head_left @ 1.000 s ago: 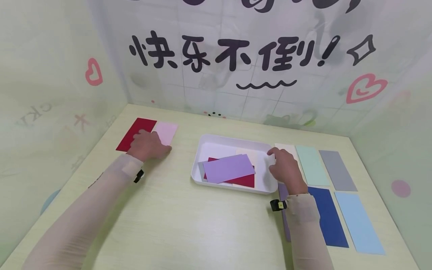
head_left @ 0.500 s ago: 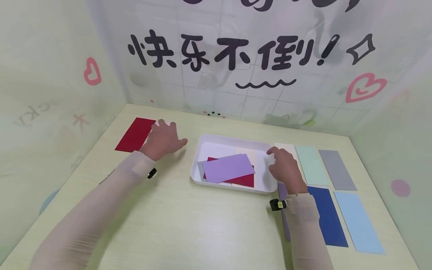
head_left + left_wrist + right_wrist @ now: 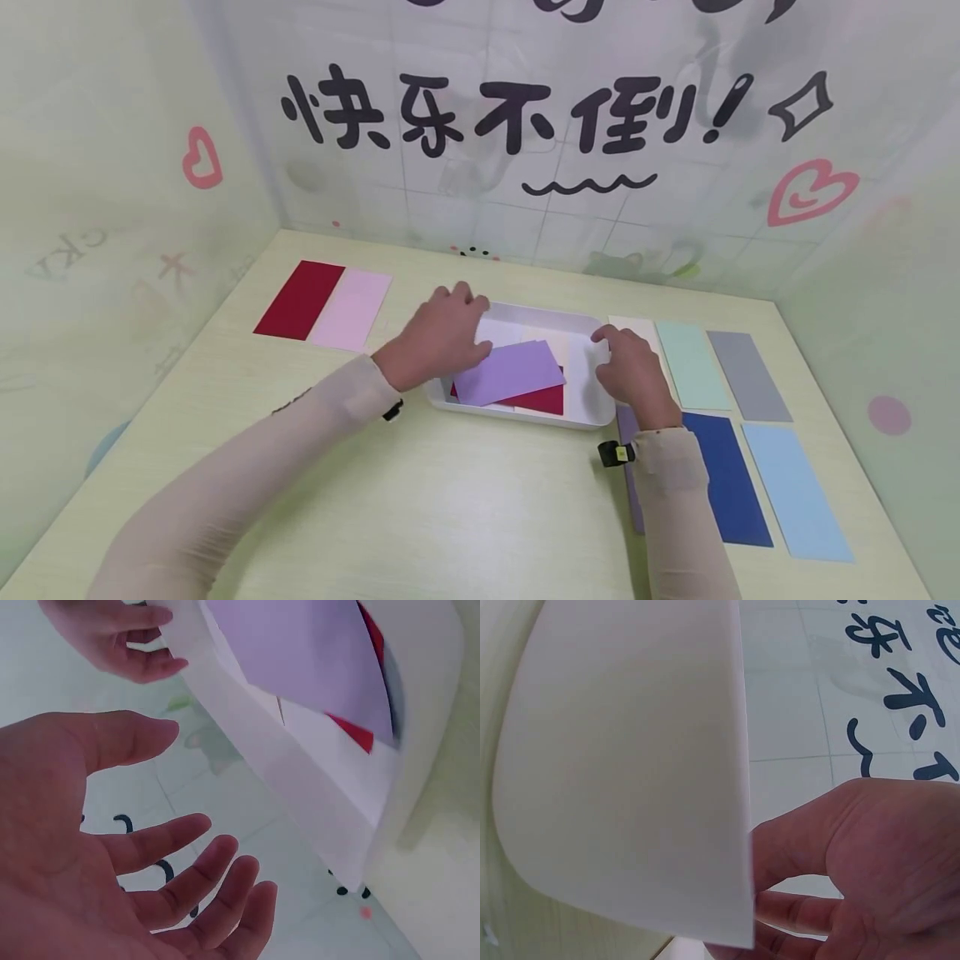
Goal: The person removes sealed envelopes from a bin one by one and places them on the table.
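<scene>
A white tray point(image 3: 540, 419) sits mid-table with several rectangular colored cards inside. A purple card point(image 3: 513, 373) lies on top, over a red card point(image 3: 543, 400) and paler ones. My left hand point(image 3: 444, 337) is above the tray's left end, overlapping its rim and the purple card's corner in the head view. In the left wrist view its fingers are spread and loosely bent, with nothing between them. My right hand point(image 3: 633, 375) grips the tray's right rim, fingers curled over the wall; their tips are hidden behind it in the right wrist view.
At the table's far left, a red card point(image 3: 300, 300) and a pink card point(image 3: 352, 308) lie side by side. Right of the tray are mint point(image 3: 692, 365), grey point(image 3: 750, 375), dark blue point(image 3: 727, 479) and light blue point(image 3: 797, 492) cards, with cream and purple ones partly covered. Printed walls enclose the table.
My left hand has moved right from the red and pink cards to the tray's left end, leaving the pink card in full view. The right hand has stayed at the tray's right rim.
</scene>
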`<action>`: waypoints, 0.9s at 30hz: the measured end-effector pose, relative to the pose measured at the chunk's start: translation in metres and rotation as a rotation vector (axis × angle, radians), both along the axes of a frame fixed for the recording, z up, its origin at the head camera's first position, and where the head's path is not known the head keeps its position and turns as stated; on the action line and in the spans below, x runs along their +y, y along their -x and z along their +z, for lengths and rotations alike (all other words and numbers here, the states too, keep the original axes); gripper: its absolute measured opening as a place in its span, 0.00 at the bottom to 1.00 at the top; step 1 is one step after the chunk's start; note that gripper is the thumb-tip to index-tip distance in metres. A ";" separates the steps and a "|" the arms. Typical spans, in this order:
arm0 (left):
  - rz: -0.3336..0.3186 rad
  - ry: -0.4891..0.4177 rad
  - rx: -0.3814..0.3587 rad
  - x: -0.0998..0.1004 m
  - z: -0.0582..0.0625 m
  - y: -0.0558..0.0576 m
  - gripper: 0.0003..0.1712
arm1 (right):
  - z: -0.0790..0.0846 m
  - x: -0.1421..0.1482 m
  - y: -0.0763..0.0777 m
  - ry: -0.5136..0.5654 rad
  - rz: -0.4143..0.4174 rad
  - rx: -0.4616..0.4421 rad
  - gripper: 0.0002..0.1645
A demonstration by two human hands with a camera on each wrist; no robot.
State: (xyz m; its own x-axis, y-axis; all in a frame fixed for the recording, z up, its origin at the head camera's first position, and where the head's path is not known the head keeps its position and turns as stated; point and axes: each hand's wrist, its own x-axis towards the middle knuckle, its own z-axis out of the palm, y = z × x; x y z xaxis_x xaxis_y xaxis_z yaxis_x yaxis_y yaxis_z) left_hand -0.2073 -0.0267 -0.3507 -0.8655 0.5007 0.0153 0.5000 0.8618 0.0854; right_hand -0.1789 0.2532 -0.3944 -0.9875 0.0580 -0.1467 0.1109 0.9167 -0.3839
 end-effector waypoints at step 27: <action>-0.137 0.107 -0.134 0.043 -0.050 -0.009 0.26 | -0.004 0.003 0.001 -0.007 0.015 0.023 0.27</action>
